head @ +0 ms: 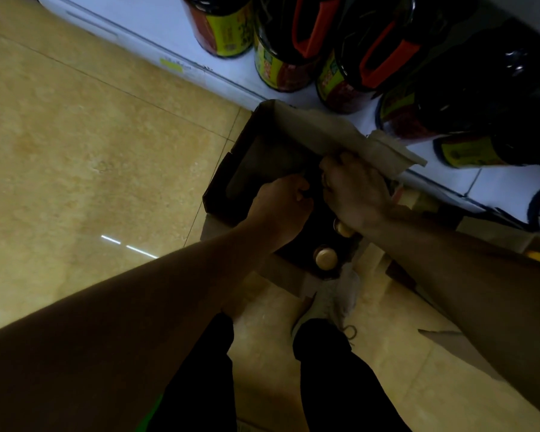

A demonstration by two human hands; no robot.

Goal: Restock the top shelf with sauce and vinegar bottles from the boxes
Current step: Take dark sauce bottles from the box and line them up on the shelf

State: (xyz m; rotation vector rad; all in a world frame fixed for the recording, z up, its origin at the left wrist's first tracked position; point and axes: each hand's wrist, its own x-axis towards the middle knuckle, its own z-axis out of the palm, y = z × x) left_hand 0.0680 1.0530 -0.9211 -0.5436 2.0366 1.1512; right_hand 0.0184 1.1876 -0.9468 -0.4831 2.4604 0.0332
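Note:
An open cardboard box (247,157) stands on the floor against the bottom shelf. Dark bottles with gold caps (325,258) stand upright in its near end. My left hand (279,210) reaches into the box, its fingers curled round the top of a dark bottle (311,185). My right hand (354,190) reaches in beside it, under the raised far flap (325,129). Its fingers bend down into the box, and what they touch is hidden. A second gold cap (343,229) shows under my right wrist.
Large dark jugs with orange handles (384,54) and yellow-red labels fill the white bottom shelf (175,29) just behind the box. Tan tiled floor (91,151) lies to the left. My legs and a grey shoe (331,304) are below the box. Another box (496,235) sits at right.

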